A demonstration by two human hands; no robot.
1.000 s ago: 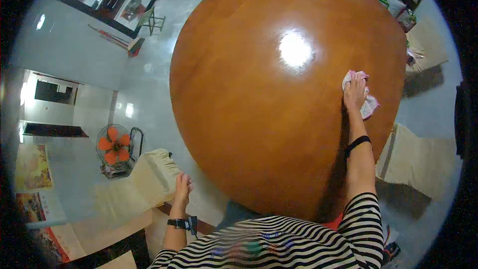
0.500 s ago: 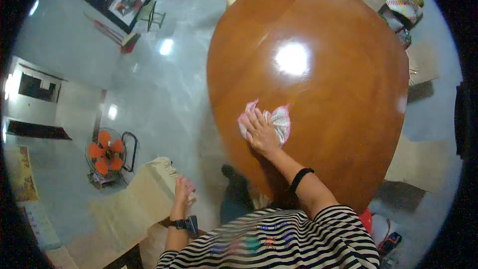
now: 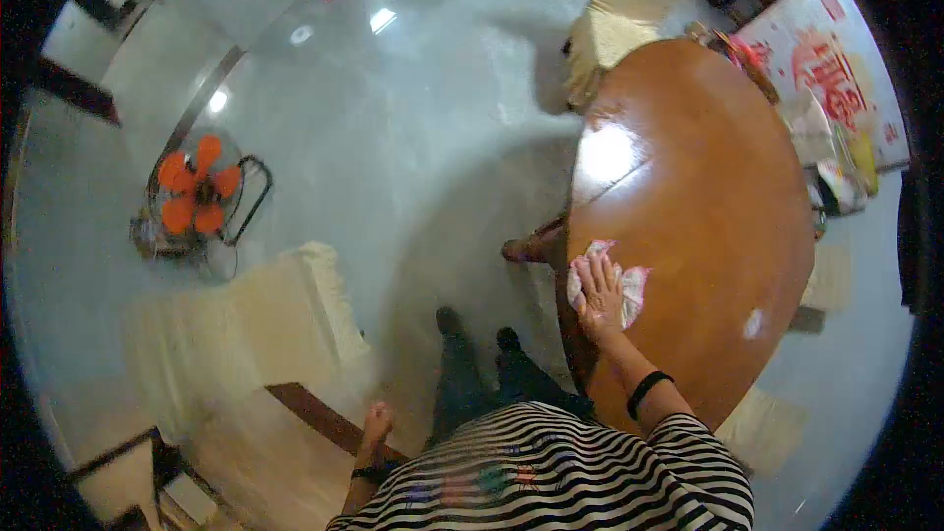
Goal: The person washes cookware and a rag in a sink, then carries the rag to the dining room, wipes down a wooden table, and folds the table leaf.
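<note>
A white cloth with pink edging [image 3: 634,293] lies bunched on the brown wooden table [image 3: 703,197], near its left edge. My right hand [image 3: 600,305] presses down on it from above, with the fingers over the fabric and holding it against the tabletop. Parts of the cloth stick out past the fingertips and to the right of the hand. My left hand [image 3: 378,423] hangs low beside my body, away from the table. Its fingers look curled in, with nothing visible in them.
An orange-bladed fan [image 3: 205,187] stands on the floor to the left. A cream-covered chair [image 3: 629,15] is at the table's far end, and another cream-covered piece [image 3: 246,324] is at my left. Bags and a basket [image 3: 752,64] sit beyond the table's far right.
My view has turned left, so the table appears farther right. The right hand stays on the cloth, now close to the table's left edge. My left hand has dropped lower and its fingers have curled.
</note>
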